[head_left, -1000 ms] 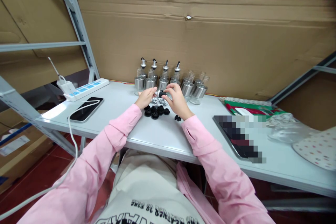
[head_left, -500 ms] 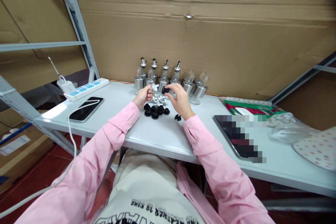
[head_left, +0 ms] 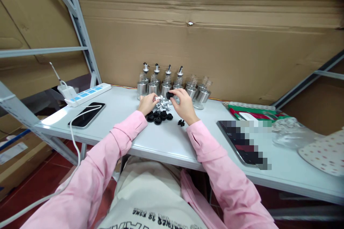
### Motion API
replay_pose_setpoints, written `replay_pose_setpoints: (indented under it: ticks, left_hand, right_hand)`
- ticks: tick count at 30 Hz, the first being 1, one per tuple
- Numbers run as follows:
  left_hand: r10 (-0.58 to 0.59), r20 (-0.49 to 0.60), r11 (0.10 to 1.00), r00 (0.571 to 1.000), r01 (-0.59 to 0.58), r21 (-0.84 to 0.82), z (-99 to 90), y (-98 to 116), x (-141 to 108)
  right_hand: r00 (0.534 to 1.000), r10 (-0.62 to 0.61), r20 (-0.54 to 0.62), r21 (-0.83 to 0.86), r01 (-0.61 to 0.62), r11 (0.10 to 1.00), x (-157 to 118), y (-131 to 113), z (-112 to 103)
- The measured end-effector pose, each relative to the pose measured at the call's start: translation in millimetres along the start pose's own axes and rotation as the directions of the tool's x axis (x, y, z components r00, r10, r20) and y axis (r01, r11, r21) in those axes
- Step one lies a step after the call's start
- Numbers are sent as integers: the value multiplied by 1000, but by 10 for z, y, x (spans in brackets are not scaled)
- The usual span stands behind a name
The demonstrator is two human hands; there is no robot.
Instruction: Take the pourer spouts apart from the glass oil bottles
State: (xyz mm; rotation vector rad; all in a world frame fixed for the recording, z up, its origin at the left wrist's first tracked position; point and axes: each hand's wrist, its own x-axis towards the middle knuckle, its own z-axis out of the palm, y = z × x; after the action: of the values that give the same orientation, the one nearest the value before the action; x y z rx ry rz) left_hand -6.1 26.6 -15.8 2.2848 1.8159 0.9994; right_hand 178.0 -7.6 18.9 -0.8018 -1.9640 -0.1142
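Observation:
My right hand (head_left: 185, 106) pinches a black ribbed stopper (head_left: 169, 95) between thumb and fingers above the table. My left hand (head_left: 148, 103) is low at the left edge of a heap of silvery-white pourer spouts (head_left: 164, 104). Its fingertips are closed on a white spout (head_left: 158, 98) there, partly hidden by the fingers. Just in front of the heap lie several black stoppers (head_left: 158, 120). A small cluster of little black caps (head_left: 181, 123) rests below my right hand. Several glass bottles with metal bands (head_left: 166, 88) stand behind, some at the back fitted with pourer tops (head_left: 156, 67).
To the left are a phone (head_left: 85, 115) with a white cable across it and a power strip (head_left: 88, 94). A tablet-like device (head_left: 236, 143), partly pixelated, lies right, with green-and-red packaging (head_left: 249, 112) and clear plastic (head_left: 295, 136) beyond. Cardboard (head_left: 204, 50) walls the back.
My left hand has lowered the spout from above the heap down to its left edge, turning palm down. My right hand keeps the black stopper, almost still. The view has tilted slightly.

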Motion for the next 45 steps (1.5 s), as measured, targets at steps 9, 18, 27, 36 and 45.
replay_pose_setpoints:
  ticks: [9, 18, 27, 36, 45]
  left_hand:
    - [26, 43, 999, 999, -25, -25, -4, 49, -49]
    - [216, 106, 966, 971, -196, -168, -56, -58, -91]
    - [415, 56, 895, 908, -396, -207, -24, 39, -140]
    - [395, 93, 897, 914, -361, -256, -6, 79, -162]
    - [422, 77, 887, 903, -394, -240, -1, 59, -162]
  right_hand:
    - [985, 83, 149, 7, -84, 996, -10, 38, -3]
    - [857, 203, 473, -103, -175, 979, -69, 224, 31]
    - [863, 148, 483, -180, -67, 981, -176, 312, 162]
    - [826, 165, 540, -157, -94, 983, -211, 314, 249]
    - [831, 199, 520, -163, -132, 978, -204, 318, 251]
